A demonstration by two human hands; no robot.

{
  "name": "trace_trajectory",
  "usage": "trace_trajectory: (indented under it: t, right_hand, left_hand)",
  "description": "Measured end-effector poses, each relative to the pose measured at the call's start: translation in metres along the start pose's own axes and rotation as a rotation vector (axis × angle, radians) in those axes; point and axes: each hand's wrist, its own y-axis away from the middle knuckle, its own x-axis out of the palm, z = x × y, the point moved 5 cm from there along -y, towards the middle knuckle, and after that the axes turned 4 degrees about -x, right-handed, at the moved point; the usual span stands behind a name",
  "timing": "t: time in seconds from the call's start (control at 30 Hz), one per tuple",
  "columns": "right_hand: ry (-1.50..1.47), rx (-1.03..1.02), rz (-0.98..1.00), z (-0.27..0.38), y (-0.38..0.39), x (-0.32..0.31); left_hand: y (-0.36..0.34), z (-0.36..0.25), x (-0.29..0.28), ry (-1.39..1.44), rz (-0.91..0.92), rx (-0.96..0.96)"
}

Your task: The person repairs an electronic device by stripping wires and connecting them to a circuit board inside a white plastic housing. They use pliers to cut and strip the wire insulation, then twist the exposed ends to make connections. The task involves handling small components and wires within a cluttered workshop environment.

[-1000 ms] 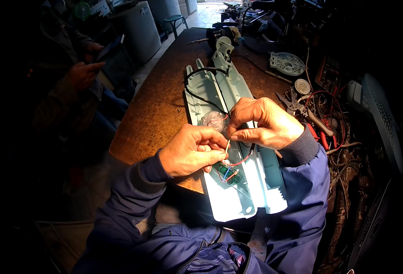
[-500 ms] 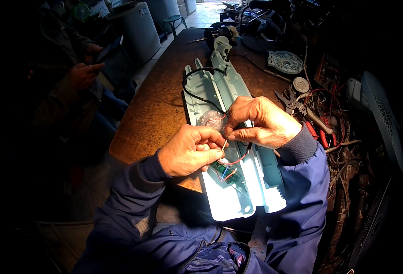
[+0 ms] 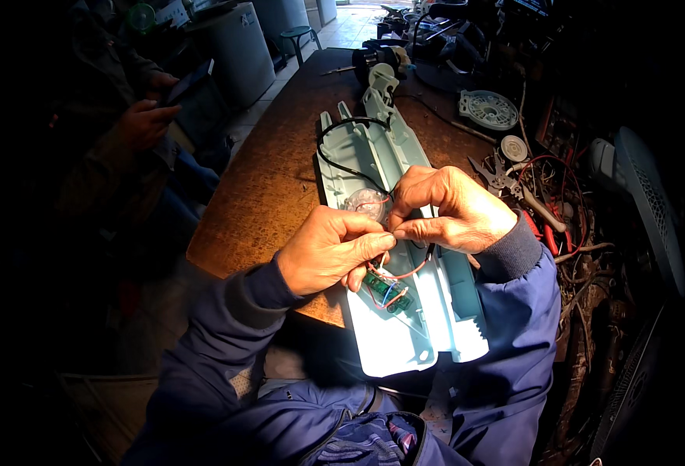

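Note:
Both of my hands meet over a long pale-green plastic housing [image 3: 385,342] that lies open on the table. My left hand [image 3: 328,250] pinches with thumb and forefinger, its other fingers curled below. Right against those fingertips, my right hand [image 3: 455,211] is closed in a pinch too. A thin wire seems to run between them, its end mostly hidden by the fingers. Below, a red wire [image 3: 414,273] loops toward a small green circuit board [image 3: 398,301] with a blue wire. Above my fingers sits a round clear part [image 3: 365,203]; a black cable [image 3: 323,158] curves past it.
The brown wooden table [image 3: 261,179] carries a soldering iron [image 3: 338,71], a round vented cover [image 3: 488,109] and pliers [image 3: 499,177]. Tangled wires and tools crowd the right side, beside a grille panel [image 3: 653,210]. At left, another person's hand [image 3: 147,124] holds a phone [image 3: 191,81].
My left hand has moved slightly up and right, so its fingertips now touch my right hand's. The thin pale wire visible between them earlier is now mostly covered.

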Motion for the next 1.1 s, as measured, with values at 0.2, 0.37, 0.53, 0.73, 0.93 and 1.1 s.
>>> trace_trajectory:
  t: [0.2, 0.37, 0.53, 0.73, 0.93, 1.1]
  right_hand:
    - [-0.019, 0.011, -0.006, -0.0017, 0.0005, 0.0008]
    - [-0.003, -0.004, 0.001, -0.0028, -0.0003, 0.0014]
    - [0.013, -0.024, -0.003, -0.0035, -0.0012, 0.0028]
    - [0.035, -0.037, -0.011, -0.0038, -0.0005, 0.002]
    - [0.051, -0.052, -0.021, -0.006, 0.0005, 0.0014]
    - [0.061, -0.047, -0.028, -0.0036, -0.0008, 0.0019]
  left_hand:
    - [-0.0023, 0.0029, -0.0023, -0.055, -0.049, 0.061]
    - [-0.0024, 0.0035, -0.002, -0.064, -0.083, 0.079]
    - [-0.0022, 0.0048, -0.002, -0.05, -0.085, 0.091]
    - [-0.0019, 0.0014, -0.0021, -0.126, -0.029, 0.093]
    - [-0.0024, 0.0021, -0.0013, -0.101, -0.022, 0.073]
    - [-0.0016, 0.0029, -0.0033, -0.108, -0.019, 0.064]
